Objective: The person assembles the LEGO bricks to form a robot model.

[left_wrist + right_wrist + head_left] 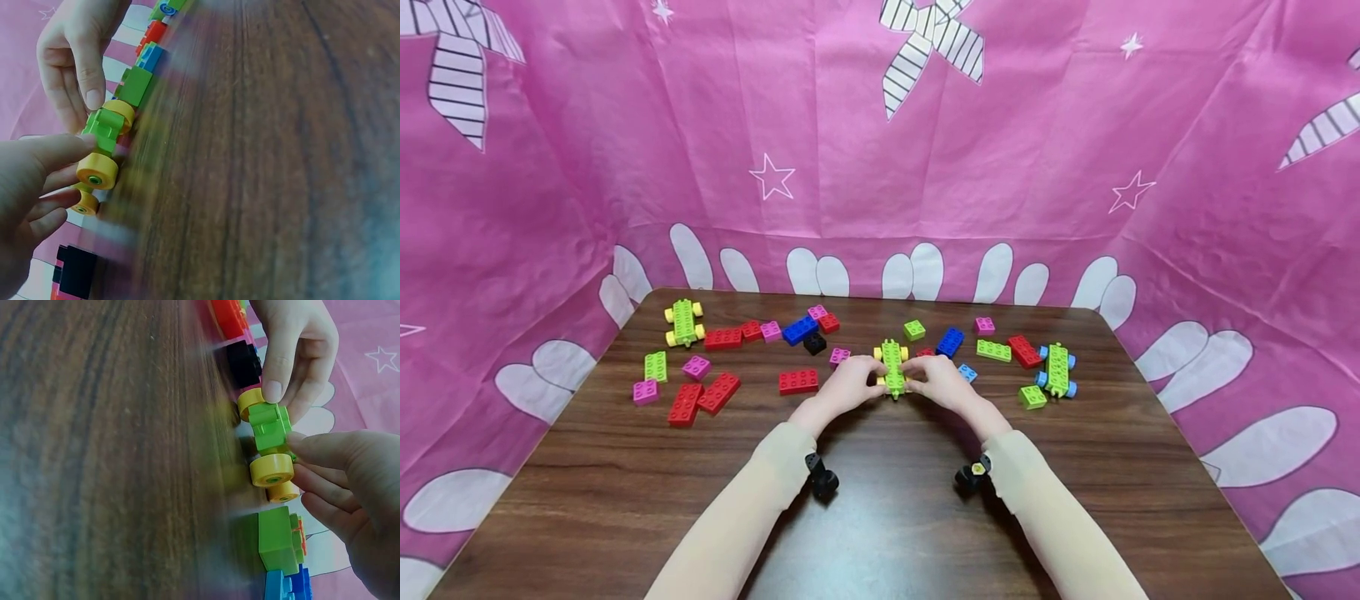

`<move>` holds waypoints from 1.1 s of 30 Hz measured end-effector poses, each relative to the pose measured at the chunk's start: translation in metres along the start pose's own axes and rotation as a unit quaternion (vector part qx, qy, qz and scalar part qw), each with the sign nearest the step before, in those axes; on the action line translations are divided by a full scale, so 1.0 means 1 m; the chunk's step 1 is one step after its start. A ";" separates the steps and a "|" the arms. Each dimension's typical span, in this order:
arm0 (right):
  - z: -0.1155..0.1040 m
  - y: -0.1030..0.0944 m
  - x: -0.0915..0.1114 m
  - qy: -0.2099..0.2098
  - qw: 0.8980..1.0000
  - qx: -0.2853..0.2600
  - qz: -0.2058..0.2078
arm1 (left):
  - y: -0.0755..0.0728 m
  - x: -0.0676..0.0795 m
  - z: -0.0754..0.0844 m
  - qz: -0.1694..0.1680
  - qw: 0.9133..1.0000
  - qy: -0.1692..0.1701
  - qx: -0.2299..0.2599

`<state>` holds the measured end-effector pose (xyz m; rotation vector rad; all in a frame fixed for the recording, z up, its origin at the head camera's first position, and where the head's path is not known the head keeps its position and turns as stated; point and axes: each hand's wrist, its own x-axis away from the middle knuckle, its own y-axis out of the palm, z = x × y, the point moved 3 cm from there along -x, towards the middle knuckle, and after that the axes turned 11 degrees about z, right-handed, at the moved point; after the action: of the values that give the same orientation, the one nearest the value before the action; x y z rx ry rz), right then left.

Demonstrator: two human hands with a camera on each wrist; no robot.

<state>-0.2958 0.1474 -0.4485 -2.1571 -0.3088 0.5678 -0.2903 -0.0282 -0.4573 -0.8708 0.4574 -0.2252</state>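
Note:
A lime-green toy car base with yellow wheels (892, 367) stands lengthwise at the middle of the table, studs up. My left hand (852, 381) holds its left side, and my right hand (946, 382) holds the opposite side. In the left wrist view, the left thumb tip (84, 142) rests on the end of the green base (103, 128), above a yellow wheel. From the right wrist, the right thumb (306, 445) touches the top edge of the same base (270, 428). The fingertips of both hands are partly hidden behind it.
A second car base with yellow wheels (684, 322) stands at the far left, and one with blue wheels (1057, 370) at the right. Several loose bricks lie between, including a red brick (798, 382), a black brick (814, 343) and a blue brick (950, 342). Pink cloth (850, 192) hangs behind.

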 end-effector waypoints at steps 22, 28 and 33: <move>-0.011 0.000 0.023 0.011 1.000 -0.024 0.000 | -0.003 0.018 0.015 -0.044 0.999 0.021 -0.019; -0.015 -0.001 0.027 0.007 1.000 -0.015 -0.001 | -0.007 0.024 0.020 -0.040 0.998 0.049 -0.019; -0.017 -0.002 0.032 0.007 1.000 -0.009 0.000 | -0.009 0.028 0.025 -0.042 0.997 0.055 -0.022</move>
<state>-0.2598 0.1494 -0.4472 -2.1779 -0.3079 0.5506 -0.2537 -0.0274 -0.4448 -0.9250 0.5309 -0.3424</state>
